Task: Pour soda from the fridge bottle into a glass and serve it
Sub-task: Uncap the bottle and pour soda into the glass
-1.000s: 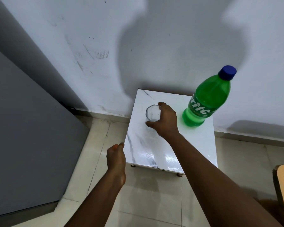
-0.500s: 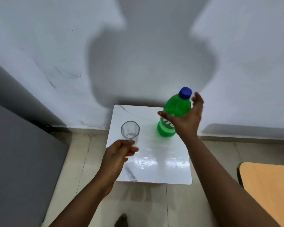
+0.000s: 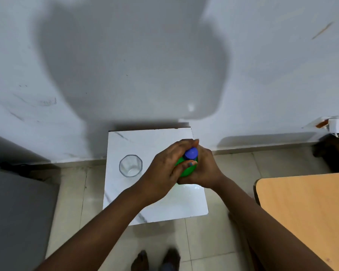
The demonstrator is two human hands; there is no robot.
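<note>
The white marble-look counter [image 3: 125,194] stands against the wall, carrying everything. On its right half the green bottle [image 3: 187,170] stands upright, long axis vertical, blue cap [image 3: 191,153] pointing up. Both hands wrap it: the right hand [image 3: 205,169] steadying the body, the left hand [image 3: 164,169] curled near the cap, probably to unscrew it. The empty glass [image 3: 131,165] waits just beside, mouth up.

The table [image 3: 155,204] top is glossy white, marble-veined, throwing back glare. The glass [image 3: 130,165] is clear and faceted. The bottle [image 3: 186,170] is shiny green plastic, its cap [image 3: 191,153] smooth blue plastic. The desk [image 3: 305,210] looks like matt wood laminate; the wall [image 3: 125,65] is matt, scuffed paint.
</note>
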